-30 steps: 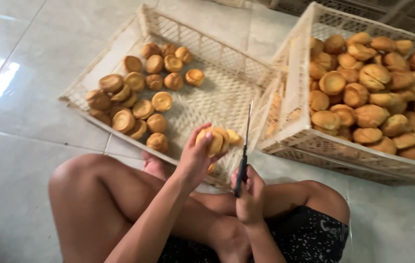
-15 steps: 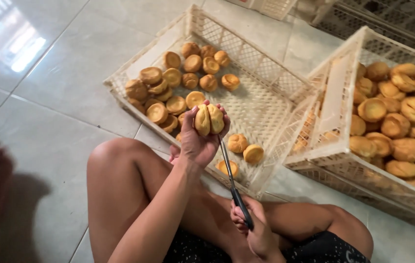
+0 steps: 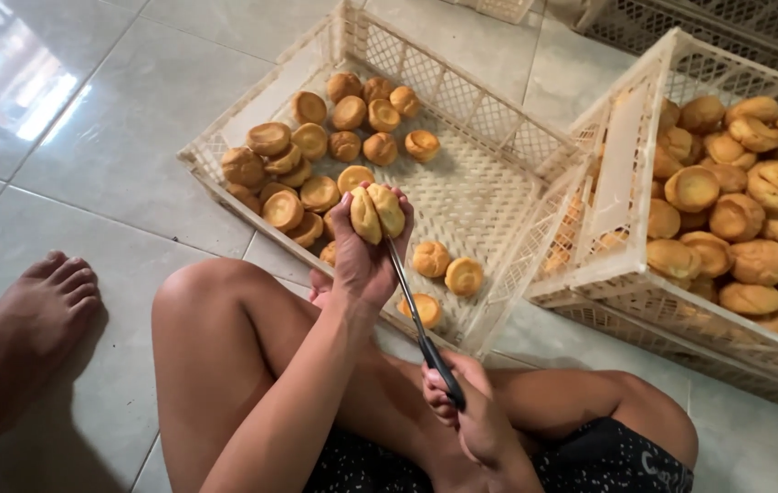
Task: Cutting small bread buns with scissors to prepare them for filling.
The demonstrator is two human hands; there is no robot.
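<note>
My left hand (image 3: 363, 257) is raised over my knee and grips a golden bread bun (image 3: 376, 211), which is split open along its top. My right hand (image 3: 469, 408) rests low by my lap and is closed on the black handle of a long thin knife (image 3: 412, 310). The blade runs up and left to the bun in my left hand. Right behind the bun lies a flat cream plastic crate (image 3: 509, 129) with a group of buns (image 3: 314, 155) at its far left and three loose buns (image 3: 446, 267) near its front edge.
A second cream crate (image 3: 628, 173), tilted and piled with buns (image 3: 743, 212), stands at the right. More empty crates (image 3: 745, 27) sit at the top edge. Another person's bare foot (image 3: 22, 338) rests on the grey tiled floor at the left. My bent legs fill the foreground.
My left hand lifted the bun from beside the crate's front edge to above my knee. The knife swung from upright to slanting into the bun. The view shifted, bringing a bare foot into sight.
</note>
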